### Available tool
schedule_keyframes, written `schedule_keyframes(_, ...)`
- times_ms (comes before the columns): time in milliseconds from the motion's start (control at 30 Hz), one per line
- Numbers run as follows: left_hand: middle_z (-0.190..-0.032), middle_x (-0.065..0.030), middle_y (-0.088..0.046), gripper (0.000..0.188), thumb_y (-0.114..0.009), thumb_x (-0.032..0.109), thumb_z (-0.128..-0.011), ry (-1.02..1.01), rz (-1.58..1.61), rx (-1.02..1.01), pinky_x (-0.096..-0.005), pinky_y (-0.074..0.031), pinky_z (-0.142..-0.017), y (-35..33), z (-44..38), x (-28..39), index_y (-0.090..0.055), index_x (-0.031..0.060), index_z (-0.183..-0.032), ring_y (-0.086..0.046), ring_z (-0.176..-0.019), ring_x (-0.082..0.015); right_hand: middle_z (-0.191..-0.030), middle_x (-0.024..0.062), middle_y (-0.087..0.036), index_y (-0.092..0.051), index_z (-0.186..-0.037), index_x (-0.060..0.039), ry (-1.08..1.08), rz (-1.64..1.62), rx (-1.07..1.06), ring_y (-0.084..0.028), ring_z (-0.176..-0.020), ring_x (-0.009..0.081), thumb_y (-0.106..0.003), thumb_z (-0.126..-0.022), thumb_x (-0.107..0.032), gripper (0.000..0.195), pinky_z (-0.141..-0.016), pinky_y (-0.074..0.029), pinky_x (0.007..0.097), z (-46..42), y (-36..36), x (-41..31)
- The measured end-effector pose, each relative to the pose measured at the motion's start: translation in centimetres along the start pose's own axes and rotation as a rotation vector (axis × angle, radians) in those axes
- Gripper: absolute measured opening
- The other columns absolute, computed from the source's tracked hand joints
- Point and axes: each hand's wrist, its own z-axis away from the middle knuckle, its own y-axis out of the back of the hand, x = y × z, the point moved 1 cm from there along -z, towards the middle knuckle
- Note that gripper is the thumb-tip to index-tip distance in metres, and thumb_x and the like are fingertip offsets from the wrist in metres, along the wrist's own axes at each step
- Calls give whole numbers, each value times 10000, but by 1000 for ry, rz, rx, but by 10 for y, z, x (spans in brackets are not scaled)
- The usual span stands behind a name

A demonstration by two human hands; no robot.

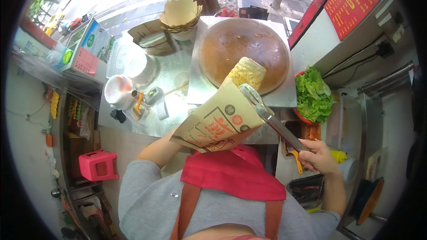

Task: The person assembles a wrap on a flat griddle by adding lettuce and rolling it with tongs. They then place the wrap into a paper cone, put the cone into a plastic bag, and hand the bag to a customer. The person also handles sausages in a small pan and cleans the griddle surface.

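A printed kraft paper bag [213,123] is held up at a slant in front of my chest. My left forearm [163,150] runs behind it, and the bag hides my left hand. Out of the bag's upper mouth sticks a folded, egg-coated pancake [247,73], overlapping the griddle's near edge in view. My right hand [318,156] grips the handles of metal tongs [283,130]. The tongs' head reaches the bag mouth, against the pancake's lower end. Whether its jaws pinch pancake or paper is unclear.
Beyond is a round griddle [243,46] with scattered crumbs. Lettuce [313,95] fills a red bowl at right. Stacked paper bags [181,13], white tubs [116,90] and a box holding a yellow-handled tool [137,106] stand left. A pink stool [97,165] is on the floor.
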Motion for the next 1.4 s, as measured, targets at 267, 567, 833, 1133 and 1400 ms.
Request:
schedule_keyframes(267,-1262,-130,-446,672,-518,457,-840,176,-651,-228,-364,-386,-934,-23,3,38,-311,36,-1321,-456,-1144,-224,-628,-17,-466,-443,-1239,12,-139,21,5,-362,-417,8,-522,-869,-103,396,-364,-286,156,6,-5,-6)
schedule_keyframes(567,-1154,-82,-524,655,-731,137,-718,143,-1338,-156,-292,-399,-907,-52,5,55,-377,2,-1252,-481,-1060,-144,-612,-31,-463,-457,-1237,-7,-150,145,83,-357,-421,7,-542,-858,-122,406,-365,-281,158,-8,-32,-41)
schedule_keyframes(833,-1132,-68,-508,675,-725,105,-709,-279,-974,-267,-278,-395,-891,-68,-23,55,-350,13,-1262,-476,-1047,-132,-679,55,-557,-517,-1174,-33,31,796,333,-504,-583,76,-630,-768,-139,434,-546,-421,232,26,-83,-130)
schedule_keyframes(1133,-1150,-90,-511,717,-765,53,-644,-497,-742,-493,-308,-409,-904,-93,-52,48,-351,-15,-1225,-501,-1061,-166,-649,103,-555,-558,-1102,-57,-54,1424,527,-538,-523,215,-690,-683,-190,459,-510,-426,288,70,-182,-237)
schedule_keyframes(1400,-1140,-93,-521,725,-767,64,-634,-558,-626,-585,-316,-420,-896,-99,-62,39,-355,-18,-1225,-515,-1040,-167,-692,125,-588,-554,-1101,-43,-208,1686,411,-589,-588,245,-701,-675,-217,483,-530,-437,316,56,-207,-266)
